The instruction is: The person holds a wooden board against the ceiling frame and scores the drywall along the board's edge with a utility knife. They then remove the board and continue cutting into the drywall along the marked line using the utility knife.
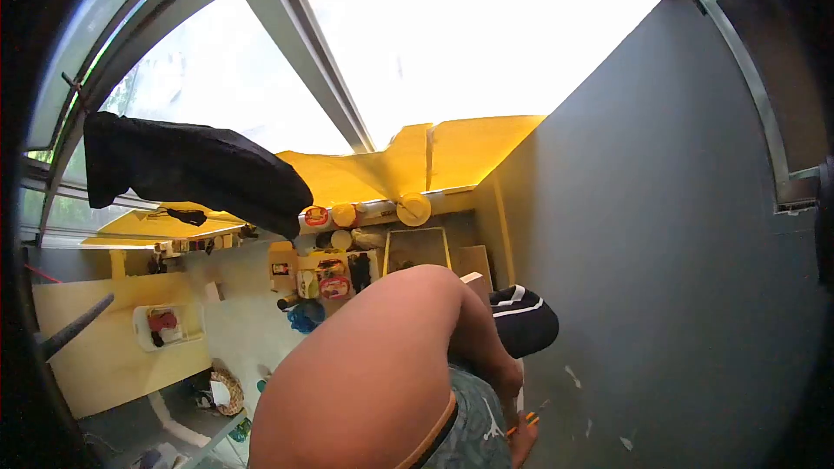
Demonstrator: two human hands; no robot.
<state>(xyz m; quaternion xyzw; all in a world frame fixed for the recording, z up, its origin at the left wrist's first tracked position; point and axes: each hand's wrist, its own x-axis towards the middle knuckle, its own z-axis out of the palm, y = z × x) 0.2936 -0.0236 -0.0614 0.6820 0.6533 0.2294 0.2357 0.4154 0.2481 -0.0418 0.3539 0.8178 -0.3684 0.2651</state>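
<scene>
A bare bent arm fills the lower middle, and its forearm runs down to my left hand (507, 375). That hand lies against a narrow white edge (520, 389); its fingers are mostly hidden. Just below, my right hand (523, 445) is closed round a small tool with an orange and dark handle (529, 419). A thin tip seems to stick out toward the grey wall. Patterned grey-green shorts (473, 421) show beneath the forearm. Beyond the arm is a black item with white stripes (524, 323), partly covered.
The grey wall (643, 234) rises close on the right. Yellow-lidded containers (414, 209) and boxes (283, 265) line the back under the window. A black cloth (195, 165) hangs at upper left. Further left stand a white plastic bin (198, 323) and a woven basket (228, 393).
</scene>
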